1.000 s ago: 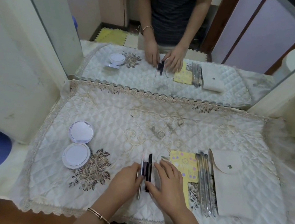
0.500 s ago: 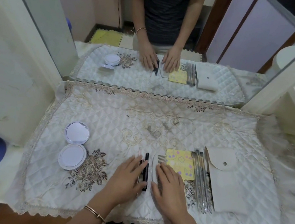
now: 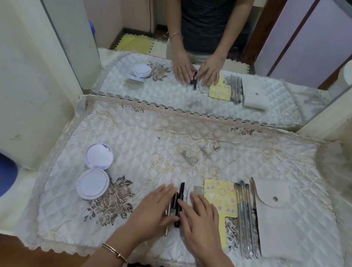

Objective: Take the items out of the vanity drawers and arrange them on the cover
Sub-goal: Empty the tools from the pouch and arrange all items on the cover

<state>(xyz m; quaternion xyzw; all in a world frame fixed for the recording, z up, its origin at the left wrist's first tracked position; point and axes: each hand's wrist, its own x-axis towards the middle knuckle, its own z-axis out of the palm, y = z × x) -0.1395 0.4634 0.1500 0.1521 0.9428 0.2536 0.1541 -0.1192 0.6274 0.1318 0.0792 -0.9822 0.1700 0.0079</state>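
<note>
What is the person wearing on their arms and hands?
Both arms are bare, with no sleeves showing. The left wrist wears a thin gold-coloured bangle. The left hand and right hand have no gloves, and no rings show on the fingers.

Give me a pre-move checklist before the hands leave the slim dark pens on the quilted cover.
1. Slim dark pens lying parallel between left hand and right hand: ok.
2. Open white round compact flat on the white quilted cover: ok.
3. Silver-handled brushes lined beside the beige snap pouch: ok.
4. Small comb fully visible: not ok, partly under right hand.
5. Drawers emptied: cannot tell.
</note>
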